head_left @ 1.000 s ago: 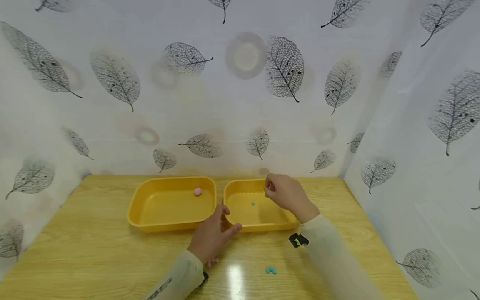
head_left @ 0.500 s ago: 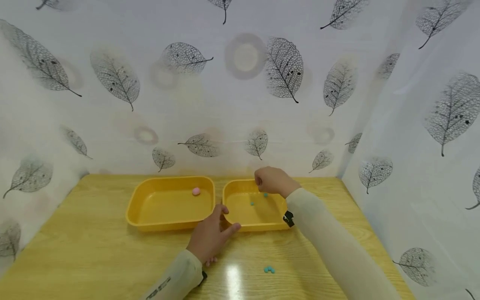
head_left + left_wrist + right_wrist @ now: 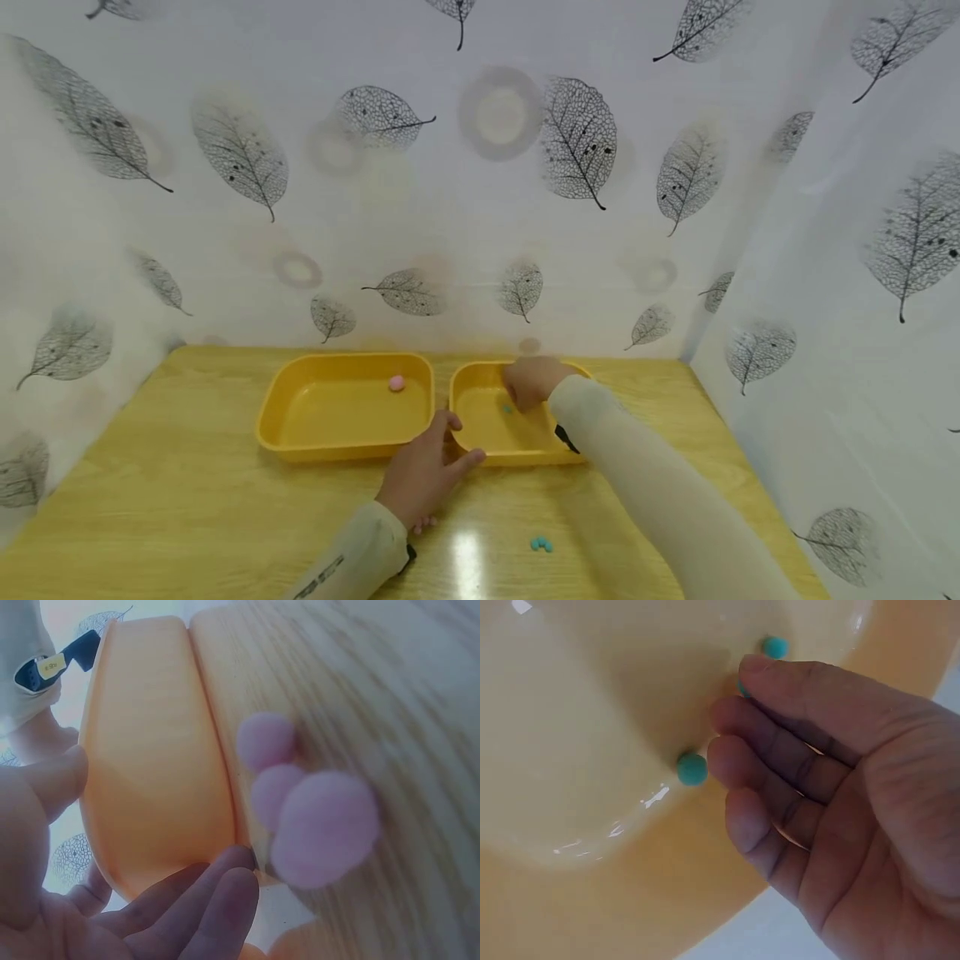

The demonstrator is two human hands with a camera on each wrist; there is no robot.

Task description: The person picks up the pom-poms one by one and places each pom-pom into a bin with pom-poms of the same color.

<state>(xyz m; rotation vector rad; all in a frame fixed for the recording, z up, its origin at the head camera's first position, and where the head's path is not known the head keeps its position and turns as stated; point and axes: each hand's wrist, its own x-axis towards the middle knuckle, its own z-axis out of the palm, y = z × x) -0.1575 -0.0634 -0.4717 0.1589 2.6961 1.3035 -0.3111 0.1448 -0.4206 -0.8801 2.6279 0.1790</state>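
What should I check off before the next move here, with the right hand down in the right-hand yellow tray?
1. Right hand inside right tray: ok.
2. Right hand empty, fingers relaxed: ok.
3. Teal balls lie loose on the tray floor: ok.
4. Left hand steadies the right tray's near corner: ok.
5. Teal balls on the table all collected: not ok.
6. Pink pompoms by the left hand moved to left tray: not ok; only one pink ball inside.

Right hand [image 3: 528, 382] hides tray floor — pompoms [image 3: 311, 817] blurred.

Teal balls [image 3: 692, 769] (perhaps three) in tray [image 3: 487, 429].
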